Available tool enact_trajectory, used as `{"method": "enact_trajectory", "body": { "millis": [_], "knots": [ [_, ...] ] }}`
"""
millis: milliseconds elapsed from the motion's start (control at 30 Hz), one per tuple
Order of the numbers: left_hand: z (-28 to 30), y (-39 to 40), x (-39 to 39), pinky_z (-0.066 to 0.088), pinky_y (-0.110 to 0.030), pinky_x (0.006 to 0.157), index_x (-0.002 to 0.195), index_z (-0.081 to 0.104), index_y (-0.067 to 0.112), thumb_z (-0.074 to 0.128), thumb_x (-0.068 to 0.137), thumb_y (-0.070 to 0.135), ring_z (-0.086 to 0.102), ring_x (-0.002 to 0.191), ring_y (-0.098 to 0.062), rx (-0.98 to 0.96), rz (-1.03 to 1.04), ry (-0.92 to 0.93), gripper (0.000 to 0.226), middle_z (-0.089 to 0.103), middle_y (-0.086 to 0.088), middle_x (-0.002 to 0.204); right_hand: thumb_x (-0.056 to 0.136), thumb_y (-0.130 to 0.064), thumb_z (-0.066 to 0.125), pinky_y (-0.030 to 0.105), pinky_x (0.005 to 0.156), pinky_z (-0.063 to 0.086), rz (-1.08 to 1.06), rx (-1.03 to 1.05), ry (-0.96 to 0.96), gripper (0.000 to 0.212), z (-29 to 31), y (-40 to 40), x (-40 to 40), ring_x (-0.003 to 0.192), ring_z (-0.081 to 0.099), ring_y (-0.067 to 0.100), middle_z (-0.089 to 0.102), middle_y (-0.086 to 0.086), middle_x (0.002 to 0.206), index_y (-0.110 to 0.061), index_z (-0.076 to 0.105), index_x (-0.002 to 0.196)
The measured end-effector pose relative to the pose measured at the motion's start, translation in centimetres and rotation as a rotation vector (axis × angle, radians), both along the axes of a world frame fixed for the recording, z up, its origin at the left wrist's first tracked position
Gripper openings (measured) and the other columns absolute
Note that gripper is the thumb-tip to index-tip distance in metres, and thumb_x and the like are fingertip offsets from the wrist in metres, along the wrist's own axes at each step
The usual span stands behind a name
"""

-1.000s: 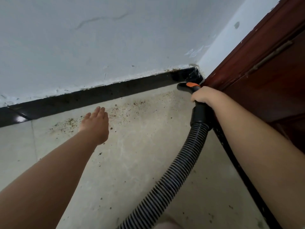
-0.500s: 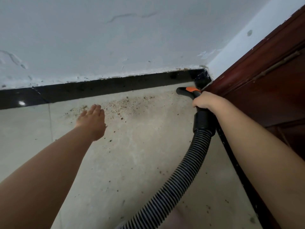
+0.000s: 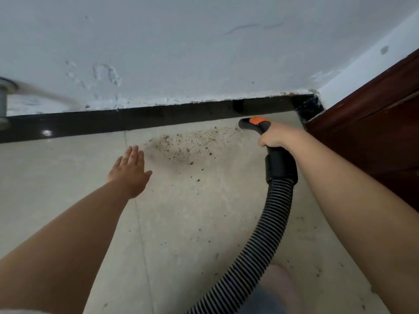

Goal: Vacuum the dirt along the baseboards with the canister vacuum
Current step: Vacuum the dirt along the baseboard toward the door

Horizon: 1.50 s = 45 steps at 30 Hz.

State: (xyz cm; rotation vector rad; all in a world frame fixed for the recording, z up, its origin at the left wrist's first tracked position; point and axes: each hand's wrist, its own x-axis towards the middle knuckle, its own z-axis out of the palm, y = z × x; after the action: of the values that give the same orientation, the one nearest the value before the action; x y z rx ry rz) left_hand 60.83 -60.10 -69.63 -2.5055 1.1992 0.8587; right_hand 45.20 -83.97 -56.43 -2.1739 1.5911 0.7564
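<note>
My right hand (image 3: pixel 277 137) grips the black vacuum handle (image 3: pixel 254 123), which has an orange button on top. Its tip points left, just above the floor near the corner. A black ribbed hose (image 3: pixel 269 225) runs from the handle down to the bottom edge of the view. Brown dirt crumbs (image 3: pixel 192 143) lie scattered on the pale tile floor in front of the black baseboard (image 3: pixel 158 117), just left of the handle tip. My left hand (image 3: pixel 130 171) hovers flat with fingers spread, left of the dirt, holding nothing.
A dark red wooden door (image 3: pixel 374 132) stands along the right side. The grey-white wall (image 3: pixel 204 53) rises above the baseboard. A grey pipe (image 3: pixel 3 98) shows at the far left edge. More specks dot the floor (image 3: pixel 68 177) near the hose.
The view has swung left, so more baseboard and a pipe appear. My right hand with the handle has come slightly away from the corner. My left hand stays open over the floor.
</note>
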Motion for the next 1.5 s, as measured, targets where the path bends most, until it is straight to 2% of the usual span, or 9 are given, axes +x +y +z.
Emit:
{"method": "enact_trajectory", "body": {
  "millis": [167, 367, 767, 1067, 1200, 1333, 1500],
  "knots": [
    [-1.6, 5.0, 3.0, -0.001, -0.035, 0.12, 0.147, -0.015, 0.003, 0.019, 0.101, 0.043, -0.016, 0.145, -0.023, 0.054, 0.005, 0.005, 0.07, -0.021, -0.013, 0.155, 0.088, -0.012, 0.054, 0.027, 0.07, 0.037, 0.01, 0.0, 0.0, 0.037, -0.7, 4.1, 2.6, 0.086, 0.047, 0.025, 0.046, 0.011, 0.098, -0.005, 0.045, 0.122],
    [-3.4, 7.4, 3.6, -0.004, -0.033, 0.119, 0.147, -0.016, 0.002, 0.015, 0.1, 0.044, -0.017, 0.145, -0.023, -0.007, -0.034, -0.005, 0.07, -0.023, -0.013, 0.155, 0.085, -0.013, 0.058, 0.031, 0.071, 0.037, -0.062, 0.011, -0.037, 0.06, -1.7, 6.9, 4.3, 0.088, 0.046, 0.027, 0.044, 0.01, 0.102, -0.008, 0.03, 0.138],
    [-4.1, 9.4, 5.8, -0.008, -0.034, 0.118, 0.145, -0.021, 0.003, 0.013, 0.1, 0.044, -0.022, 0.143, -0.025, -0.031, -0.163, 0.055, 0.07, -0.027, -0.015, 0.153, 0.085, -0.013, 0.058, 0.031, 0.071, 0.039, -0.088, 0.051, -0.004, 0.064, -1.0, 11.5, 6.9, 0.088, 0.047, 0.026, 0.045, 0.009, 0.102, -0.009, 0.025, 0.14],
    [-3.9, 9.1, 5.9, -0.009, -0.034, 0.118, 0.145, -0.022, 0.003, 0.011, 0.1, 0.044, -0.022, 0.143, -0.024, -0.038, -0.168, 0.045, 0.069, -0.027, -0.014, 0.153, 0.084, -0.014, 0.059, 0.03, 0.071, 0.042, 0.028, 0.118, -0.043, 0.059, -1.2, 14.6, 8.6, 0.088, 0.05, 0.025, 0.048, 0.009, 0.102, -0.009, 0.03, 0.136],
    [-3.9, 9.1, 5.9, -0.01, -0.034, 0.117, 0.145, -0.022, 0.003, 0.011, 0.1, 0.045, -0.022, 0.143, -0.024, -0.051, -0.158, 0.041, 0.07, -0.027, -0.014, 0.153, 0.084, -0.014, 0.057, 0.028, 0.064, 0.039, 0.118, 0.131, -0.044, 0.058, -1.4, 16.3, 9.7, 0.084, 0.049, 0.024, 0.047, 0.007, 0.097, -0.011, 0.03, 0.136],
    [-3.9, 9.1, 5.9, -0.009, -0.033, 0.117, 0.146, -0.02, 0.004, 0.015, 0.101, 0.044, -0.02, 0.144, -0.023, -0.065, -0.146, 0.057, 0.07, -0.025, -0.012, 0.154, 0.085, -0.013, 0.055, 0.024, 0.049, 0.033, 0.193, 0.114, -0.021, 0.057, -1.7, 17.8, 10.2, 0.079, 0.047, 0.023, 0.043, 0.002, 0.081, -0.011, 0.028, 0.134],
    [-3.7, 10.3, 6.3, -0.006, -0.031, 0.118, 0.147, -0.016, 0.005, 0.016, 0.102, 0.04, -0.017, 0.145, -0.021, -0.107, -0.061, 0.073, 0.066, -0.021, -0.011, 0.155, 0.085, -0.011, 0.053, 0.024, 0.049, 0.034, 0.243, 0.12, -0.028, 0.062, -1.7, 19.1, 10.0, 0.078, 0.049, 0.023, 0.047, 0.006, 0.091, -0.012, 0.023, 0.139]
  ]
}}
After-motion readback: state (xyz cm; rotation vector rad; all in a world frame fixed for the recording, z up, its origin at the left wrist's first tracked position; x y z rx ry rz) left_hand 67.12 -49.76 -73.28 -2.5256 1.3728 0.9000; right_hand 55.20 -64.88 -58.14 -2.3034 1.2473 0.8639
